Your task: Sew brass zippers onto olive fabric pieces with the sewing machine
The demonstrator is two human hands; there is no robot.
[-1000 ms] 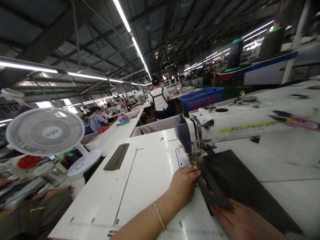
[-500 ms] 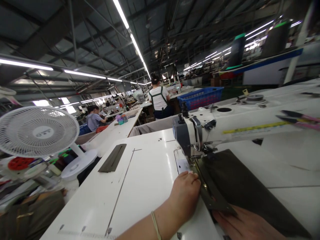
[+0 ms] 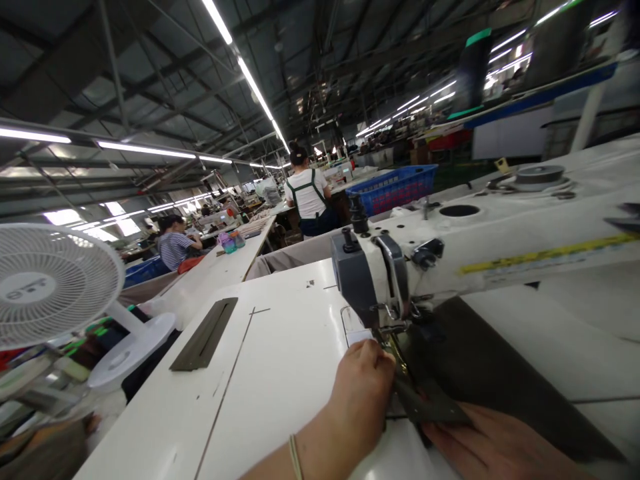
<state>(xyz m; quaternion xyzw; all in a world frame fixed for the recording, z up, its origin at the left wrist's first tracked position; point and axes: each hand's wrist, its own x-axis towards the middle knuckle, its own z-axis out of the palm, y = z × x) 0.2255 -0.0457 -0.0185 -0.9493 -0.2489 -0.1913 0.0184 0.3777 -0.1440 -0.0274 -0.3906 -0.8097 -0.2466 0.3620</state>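
The white fan [image 3: 57, 287] has slipped left in view, and the right hand [image 3: 493, 441] has its grip clamped on the dark strip [image 3: 436, 404] below the sewing machine [image 3: 373, 270], left hand [image 3: 363, 393] curled alongside, pinch unclear: seemingly mid-feed, wanting steady, straight guiding.

A white table [image 3: 285, 327] bore a sewing machine [image 3: 357, 273].
Dark fabric [image 3: 500, 373] lay partly under its head; a slit olive piece [image 3: 197, 347] lay flat farther left.

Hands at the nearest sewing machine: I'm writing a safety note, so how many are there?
2: the left hand just in front of the sewing head, beside the dark strip; the right hand at the strip's near end, fingers partly hidden.
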